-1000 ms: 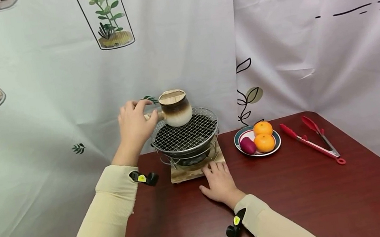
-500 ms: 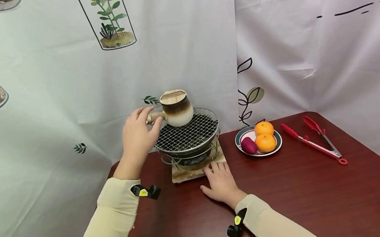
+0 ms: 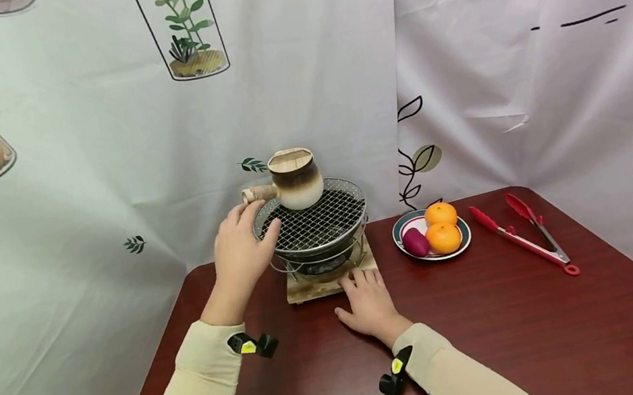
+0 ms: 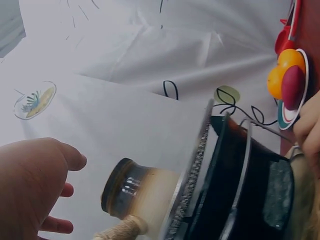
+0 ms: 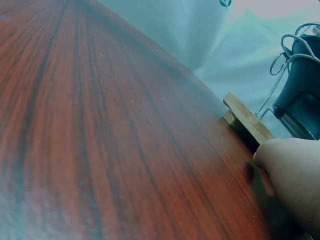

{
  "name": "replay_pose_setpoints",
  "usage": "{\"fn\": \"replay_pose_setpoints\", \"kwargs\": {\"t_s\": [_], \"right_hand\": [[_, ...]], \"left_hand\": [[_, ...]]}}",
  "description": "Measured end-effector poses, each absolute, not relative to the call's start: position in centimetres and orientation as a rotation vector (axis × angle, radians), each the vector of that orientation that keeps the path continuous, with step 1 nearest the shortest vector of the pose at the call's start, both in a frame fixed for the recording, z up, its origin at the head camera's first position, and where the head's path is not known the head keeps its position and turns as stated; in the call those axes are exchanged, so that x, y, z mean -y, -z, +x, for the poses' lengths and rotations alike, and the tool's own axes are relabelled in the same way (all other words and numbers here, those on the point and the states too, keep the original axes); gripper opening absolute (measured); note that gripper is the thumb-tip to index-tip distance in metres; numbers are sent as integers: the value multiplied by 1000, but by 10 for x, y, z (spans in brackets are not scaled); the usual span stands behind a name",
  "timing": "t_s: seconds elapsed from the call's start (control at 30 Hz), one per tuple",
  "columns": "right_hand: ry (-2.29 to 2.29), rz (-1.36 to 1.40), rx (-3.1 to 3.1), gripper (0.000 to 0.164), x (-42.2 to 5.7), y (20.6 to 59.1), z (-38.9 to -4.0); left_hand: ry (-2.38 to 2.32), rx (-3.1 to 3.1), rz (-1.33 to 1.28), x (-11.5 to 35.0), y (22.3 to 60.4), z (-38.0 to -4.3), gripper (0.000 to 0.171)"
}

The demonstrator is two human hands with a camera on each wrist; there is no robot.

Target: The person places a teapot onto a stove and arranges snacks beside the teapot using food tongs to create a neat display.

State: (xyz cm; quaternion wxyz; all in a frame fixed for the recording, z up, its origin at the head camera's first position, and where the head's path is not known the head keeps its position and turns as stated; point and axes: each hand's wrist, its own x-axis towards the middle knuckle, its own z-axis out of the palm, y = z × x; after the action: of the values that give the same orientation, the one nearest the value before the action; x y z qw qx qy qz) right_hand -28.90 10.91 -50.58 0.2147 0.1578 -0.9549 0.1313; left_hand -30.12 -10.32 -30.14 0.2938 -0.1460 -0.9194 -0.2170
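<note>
A small brown-and-cream pot with a wooden lid stands on the wire mesh of a round tabletop grill. Its rope-wrapped handle points left. My left hand is apart from that handle, holding nothing, fingers spread; in the left wrist view the left hand shows a gap to the pot. My right hand rests its fingertips at the front edge of the wooden base board under the grill. In the right wrist view the board appears just beyond the thumb.
Right of the grill, a plate with a teal rim bears two oranges and a purple oval item. Red-handled tongs lie farther right on the dark red table. A printed curtain hangs close behind.
My left hand has let go of the pot's handle and drawn back down and toward me. The pot stays on the mesh, and my right hand keeps its place at the board.
</note>
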Motion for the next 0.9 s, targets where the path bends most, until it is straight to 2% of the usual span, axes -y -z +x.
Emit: {"fn": "replay_pose_setpoints", "kwargs": {"t_s": [0.4, 0.9], "right_hand": [[-353, 437, 2641, 55, -109, 506, -289], [-371, 436, 2634, 55, -109, 503, -287]], "left_hand": [[585, 2507, -385, 101, 343, -291, 52], [616, 2507, -372, 92, 377, -278, 48]]}}
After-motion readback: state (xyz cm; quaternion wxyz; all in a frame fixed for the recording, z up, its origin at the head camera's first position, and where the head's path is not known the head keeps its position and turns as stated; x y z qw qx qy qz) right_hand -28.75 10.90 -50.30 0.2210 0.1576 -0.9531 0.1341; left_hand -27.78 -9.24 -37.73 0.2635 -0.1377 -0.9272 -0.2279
